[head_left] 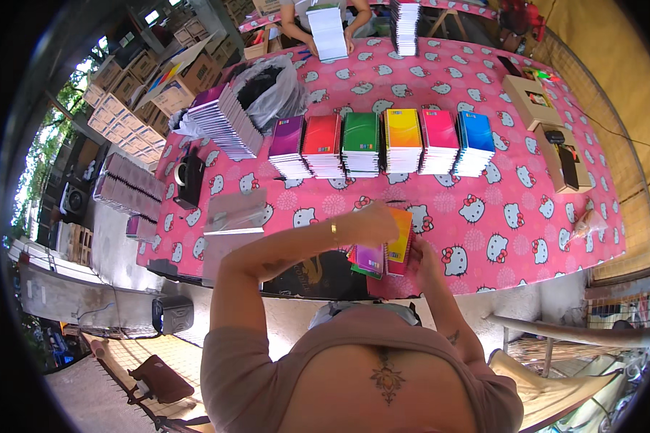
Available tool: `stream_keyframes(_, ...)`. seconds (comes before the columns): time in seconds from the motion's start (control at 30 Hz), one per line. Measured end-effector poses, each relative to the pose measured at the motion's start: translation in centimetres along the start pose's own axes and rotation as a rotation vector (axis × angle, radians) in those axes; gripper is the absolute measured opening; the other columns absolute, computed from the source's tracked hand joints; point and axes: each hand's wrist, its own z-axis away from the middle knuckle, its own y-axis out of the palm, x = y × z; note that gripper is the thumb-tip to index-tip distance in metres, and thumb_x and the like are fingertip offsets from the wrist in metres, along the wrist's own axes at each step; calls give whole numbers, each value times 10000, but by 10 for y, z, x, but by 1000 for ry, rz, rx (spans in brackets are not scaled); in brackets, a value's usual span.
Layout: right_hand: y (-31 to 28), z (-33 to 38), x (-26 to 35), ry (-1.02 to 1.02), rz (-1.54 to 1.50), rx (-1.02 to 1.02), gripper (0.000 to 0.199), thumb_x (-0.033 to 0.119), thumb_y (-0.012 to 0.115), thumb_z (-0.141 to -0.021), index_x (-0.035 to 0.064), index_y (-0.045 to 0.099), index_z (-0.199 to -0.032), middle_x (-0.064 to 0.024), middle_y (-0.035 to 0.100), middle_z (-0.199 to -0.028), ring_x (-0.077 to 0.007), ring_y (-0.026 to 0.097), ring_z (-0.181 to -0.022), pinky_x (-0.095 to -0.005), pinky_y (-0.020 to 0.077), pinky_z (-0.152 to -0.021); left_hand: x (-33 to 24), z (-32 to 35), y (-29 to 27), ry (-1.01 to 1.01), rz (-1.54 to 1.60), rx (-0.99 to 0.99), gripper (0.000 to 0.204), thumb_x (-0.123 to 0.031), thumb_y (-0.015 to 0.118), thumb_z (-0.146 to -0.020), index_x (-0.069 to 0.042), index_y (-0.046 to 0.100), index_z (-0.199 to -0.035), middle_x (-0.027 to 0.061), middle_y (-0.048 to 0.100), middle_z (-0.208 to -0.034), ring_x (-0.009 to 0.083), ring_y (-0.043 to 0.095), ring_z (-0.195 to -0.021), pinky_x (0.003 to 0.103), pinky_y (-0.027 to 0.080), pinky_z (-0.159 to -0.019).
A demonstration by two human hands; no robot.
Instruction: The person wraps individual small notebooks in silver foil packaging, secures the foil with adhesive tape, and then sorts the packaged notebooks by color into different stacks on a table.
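Close to the table's near edge, a few small spiral notebooks overlap in a loose fan. A yellow notebook and a purple notebook lie uppermost, with red and green edges showing beneath. My left hand curls over the upper left side of the yellow one; its fingertips are hidden. Along the right edge of the bunch, my right hand holds it with bent fingers. Beyond my hands stands a row of notebook stacks, among them a purple stack, a green stack and a blue stack.
Clear plastic sheets and a tape dispenser lie at left. A tall leaning notebook pile stands by a plastic bag. Across the table, another person's hands hold a white-paged stack. Cardboard trays sit at right.
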Motion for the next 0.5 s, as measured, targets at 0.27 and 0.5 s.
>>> stream_keyframes(0.27, -2, -29, -9, -15, 332, -26, 491, 274, 737, -886, 24, 531, -1254, -57, 632, -1058, -171, 645, -979, -323, 569, -774, 0, 17, 126, -618, 862, -694, 529, -165, 694, -831, -14, 531, -1311, 151, 627, -1171, 277, 609, -1069, 405, 465, -969)
stream_keyframes(0.5, 57, -37, -48, -150, 591, -164, 817, 151, 862, -729, -26, 298, -1293, -155, 569, -1150, -239, 635, -1012, -400, 586, -797, -6, 76, 165, -427, 1999, -732, 440, -136, 567, -950, -21, 480, -1365, 136, 574, -1302, 215, 587, -1140, 345, 486, -959)
